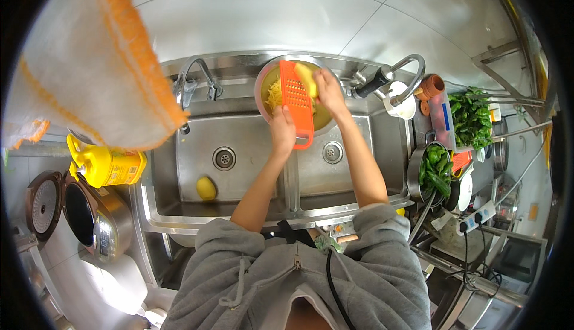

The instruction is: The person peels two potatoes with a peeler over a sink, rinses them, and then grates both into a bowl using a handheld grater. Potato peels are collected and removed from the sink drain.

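Note:
My left hand (283, 130) holds the lower part of an orange plastic grater (297, 105), which slants over a round metal bowl (261, 67). In my right hand (329, 88) is a peeled yellow potato (306, 78), held against the grater's upper right side; it is slightly blurred. Yellow shreds (274, 94) lie in the bowl, in what looks like yellowish water, partly hidden by the grater. The bowl rests at the back of the double sink, over the divider. Another peeled potato (206, 188) lies in the left basin, near its front edge.
Two curved faucets (197, 63) (415, 60) rise behind the steel sink (291, 213). A white cloth with orange edging (103, 69) hangs at upper left, above a yellow jug (112, 166) and a rice cooker (96, 222). Green peppers (435, 168) fill a pot at right, beside leafy greens (471, 117).

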A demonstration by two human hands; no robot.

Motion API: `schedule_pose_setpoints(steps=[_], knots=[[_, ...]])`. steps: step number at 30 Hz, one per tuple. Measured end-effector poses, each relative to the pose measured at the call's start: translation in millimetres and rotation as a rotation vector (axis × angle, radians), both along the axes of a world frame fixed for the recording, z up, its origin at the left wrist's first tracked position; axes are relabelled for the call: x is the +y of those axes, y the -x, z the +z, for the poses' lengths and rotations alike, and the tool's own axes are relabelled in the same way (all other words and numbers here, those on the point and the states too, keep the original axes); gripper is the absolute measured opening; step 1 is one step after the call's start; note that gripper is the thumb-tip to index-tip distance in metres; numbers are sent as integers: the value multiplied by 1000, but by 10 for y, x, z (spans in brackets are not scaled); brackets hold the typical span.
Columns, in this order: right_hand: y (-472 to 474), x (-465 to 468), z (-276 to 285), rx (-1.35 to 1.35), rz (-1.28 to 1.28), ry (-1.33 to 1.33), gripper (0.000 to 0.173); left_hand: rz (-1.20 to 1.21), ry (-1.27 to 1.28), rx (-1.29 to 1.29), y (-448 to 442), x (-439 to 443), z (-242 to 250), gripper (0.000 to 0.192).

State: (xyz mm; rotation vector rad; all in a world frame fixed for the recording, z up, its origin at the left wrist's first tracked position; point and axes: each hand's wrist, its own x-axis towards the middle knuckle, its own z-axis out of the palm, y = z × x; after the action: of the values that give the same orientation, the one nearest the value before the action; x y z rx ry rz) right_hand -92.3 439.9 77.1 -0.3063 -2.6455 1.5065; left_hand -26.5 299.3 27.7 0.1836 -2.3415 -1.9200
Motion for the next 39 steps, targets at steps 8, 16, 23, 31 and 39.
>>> schedule_pose_setpoints(steps=[8, 16, 23, 31, 39], knots=[[-546, -284, -94, 161, 82, -470, 43, 15, -45, -81, 4, 46, -26, 33], [-821, -302, 17, 74, 220, -543, 43, 18, 5, -22, 193, -11, -66, 35], [-590, -349, -124, 156, 80, -737, 42, -106, 128, -62, -32, 61, -14, 28], [-230, -176, -88, 259, 110, -465, 23, -68, 83, 6, -36, 68, -7, 33], [-909, -418, -38, 151, 131, -551, 37, -96, 69, -100, 39, 18, 42, 32]])
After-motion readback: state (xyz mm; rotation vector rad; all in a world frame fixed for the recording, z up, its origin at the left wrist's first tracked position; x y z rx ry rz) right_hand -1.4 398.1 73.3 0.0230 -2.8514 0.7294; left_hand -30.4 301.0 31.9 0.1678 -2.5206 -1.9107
